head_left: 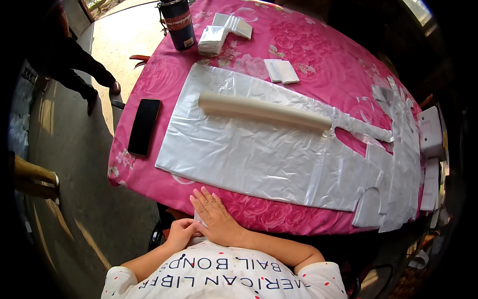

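At the table's near edge, close against my shirt, my left hand (181, 234) is closed, its thumb and fingertips pinched at a small white piece (197, 218). That piece is mostly hidden, so its shape cannot be made out. Over it my right hand (215, 219) lies flat with its fingers stretched out toward the table. Ahead of both hands a stack of thin white plastic bags (239, 159) is spread out, its cut handle ends pointing right. Across the stack rests a long beige tube (264, 110).
A black phone (145, 127) lies left of the bags. Folded white plastic packets (212, 40) and a smaller pair (282, 71) sit beyond, beside a dark tumbler (177, 24). Loose plastic pieces (402, 164) cover the right end of the pink tablecloth (308, 42). Other people stand at left.
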### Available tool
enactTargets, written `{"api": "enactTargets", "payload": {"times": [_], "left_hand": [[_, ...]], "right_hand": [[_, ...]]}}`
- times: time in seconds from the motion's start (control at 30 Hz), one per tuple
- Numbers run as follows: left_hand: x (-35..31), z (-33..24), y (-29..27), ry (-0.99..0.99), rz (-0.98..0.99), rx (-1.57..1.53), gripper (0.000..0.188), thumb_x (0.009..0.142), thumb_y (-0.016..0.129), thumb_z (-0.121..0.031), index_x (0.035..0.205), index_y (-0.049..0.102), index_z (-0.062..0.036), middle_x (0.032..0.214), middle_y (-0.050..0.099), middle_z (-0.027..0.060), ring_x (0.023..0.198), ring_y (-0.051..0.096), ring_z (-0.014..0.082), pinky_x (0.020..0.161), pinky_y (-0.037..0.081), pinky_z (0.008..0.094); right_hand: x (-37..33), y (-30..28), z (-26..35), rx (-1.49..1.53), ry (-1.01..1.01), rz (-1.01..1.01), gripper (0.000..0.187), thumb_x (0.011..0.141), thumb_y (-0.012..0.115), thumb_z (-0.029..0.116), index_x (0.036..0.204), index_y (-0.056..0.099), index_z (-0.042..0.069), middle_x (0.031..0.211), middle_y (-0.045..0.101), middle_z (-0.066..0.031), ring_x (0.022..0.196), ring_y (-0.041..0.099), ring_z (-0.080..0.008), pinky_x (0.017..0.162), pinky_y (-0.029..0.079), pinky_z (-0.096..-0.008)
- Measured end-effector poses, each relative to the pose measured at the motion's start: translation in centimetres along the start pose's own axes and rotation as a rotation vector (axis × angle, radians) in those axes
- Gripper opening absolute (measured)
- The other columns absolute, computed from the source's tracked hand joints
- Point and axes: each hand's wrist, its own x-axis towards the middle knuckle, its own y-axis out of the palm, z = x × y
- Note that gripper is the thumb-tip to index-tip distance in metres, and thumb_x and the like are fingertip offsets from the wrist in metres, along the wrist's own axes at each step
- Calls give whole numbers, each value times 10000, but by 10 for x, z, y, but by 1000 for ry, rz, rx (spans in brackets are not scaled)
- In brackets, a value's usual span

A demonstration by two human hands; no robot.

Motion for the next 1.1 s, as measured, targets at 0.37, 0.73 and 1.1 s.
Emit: {"api": "enactTargets", "payload": {"times": [0.37, 0.73, 1.1], "left_hand": [[21, -108, 29, 1224, -59, 856, 491, 642, 696, -73, 1116, 576, -34, 1112, 608, 131, 916, 628, 266, 755, 525, 334], [33, -103, 56, 1243, 111, 866, 304, 681, 656, -43, 984, 639, -38, 1033, 640, 115, 802, 653, 236, 667, 546, 312], [44, -106, 52, 1223, 92, 927, 311, 681, 653, -40, 991, 629, -39, 1110, 605, 118, 843, 639, 224, 701, 529, 317]], "right_hand": [[38, -177, -35, -203, -125, -164, 101, 748, 688, 155, 784, 614, 97, 839, 564, -7, 956, 531, -194, 1037, 238, -508], [156, -318, -264, 21, 566, -910, 242, 789, 662, 226, 924, 655, 26, 790, 667, -79, 699, 624, -182, 665, 479, -311], [72, -286, -164, -183, 274, -370, 427, 742, 697, 280, 1109, 616, 79, 1092, 587, -111, 1036, 530, -262, 885, 435, -379]]}}
